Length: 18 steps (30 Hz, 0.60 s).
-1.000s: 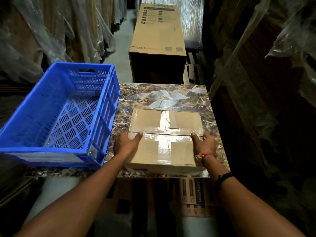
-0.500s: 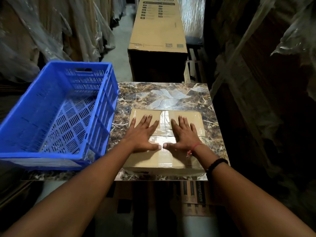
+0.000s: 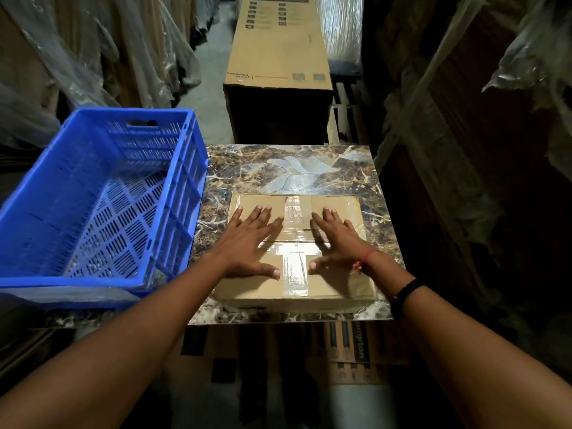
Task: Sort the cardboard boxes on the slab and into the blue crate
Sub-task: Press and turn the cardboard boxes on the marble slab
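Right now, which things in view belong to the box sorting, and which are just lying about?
In the job: taped cardboard box; left hand and right hand, both flat on it; marble slab beneath it; blue crate to the left.
Lying about: long printed carton beyond the slab; plastic-wrapped stock on both sides; printed cartons below the slab.

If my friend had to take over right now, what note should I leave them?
Left hand: open, flat on top of the box.
Right hand: open, flat on the same box.
The box lies on the slab, towards its near edge. The crate stands to the left of the box.
Done: one box is on the slab.
Left: no box is in the crate yet, and neither hand grips anything.
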Each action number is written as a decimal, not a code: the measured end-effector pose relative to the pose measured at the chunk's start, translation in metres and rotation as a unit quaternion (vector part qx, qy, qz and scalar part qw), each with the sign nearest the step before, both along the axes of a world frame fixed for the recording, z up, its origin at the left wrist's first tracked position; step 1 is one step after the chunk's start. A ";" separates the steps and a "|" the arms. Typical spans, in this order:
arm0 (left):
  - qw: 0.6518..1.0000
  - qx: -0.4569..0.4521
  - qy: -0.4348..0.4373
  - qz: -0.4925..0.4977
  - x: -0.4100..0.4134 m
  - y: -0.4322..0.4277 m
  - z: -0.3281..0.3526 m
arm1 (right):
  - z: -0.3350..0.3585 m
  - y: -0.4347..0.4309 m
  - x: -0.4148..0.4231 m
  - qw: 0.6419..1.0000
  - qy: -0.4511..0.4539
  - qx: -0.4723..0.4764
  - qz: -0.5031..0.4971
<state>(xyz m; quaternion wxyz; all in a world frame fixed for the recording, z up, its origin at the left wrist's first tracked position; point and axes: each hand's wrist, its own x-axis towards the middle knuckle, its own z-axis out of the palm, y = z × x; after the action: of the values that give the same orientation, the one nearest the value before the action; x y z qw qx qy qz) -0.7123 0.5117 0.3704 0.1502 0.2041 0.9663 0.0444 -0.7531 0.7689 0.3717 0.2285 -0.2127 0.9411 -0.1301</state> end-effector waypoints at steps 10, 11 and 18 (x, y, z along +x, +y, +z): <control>1.000 0.015 0.001 0.007 0.029 -0.022 -0.016 | -0.007 0.041 0.031 0.998 0.040 0.042 -0.025; 1.000 0.017 -0.008 0.008 0.026 -0.022 -0.016 | -0.006 0.040 0.029 0.998 0.040 0.050 -0.023; 0.999 0.006 -0.003 0.044 0.041 -0.021 -0.012 | 0.004 0.033 0.060 0.995 0.070 0.070 -0.034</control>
<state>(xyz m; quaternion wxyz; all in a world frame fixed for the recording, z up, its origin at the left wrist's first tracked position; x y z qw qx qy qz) -0.6712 0.4911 0.3583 0.1501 0.1620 0.9736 0.0578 -0.6935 0.8022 0.3758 0.1720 -0.1731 0.9681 -0.0564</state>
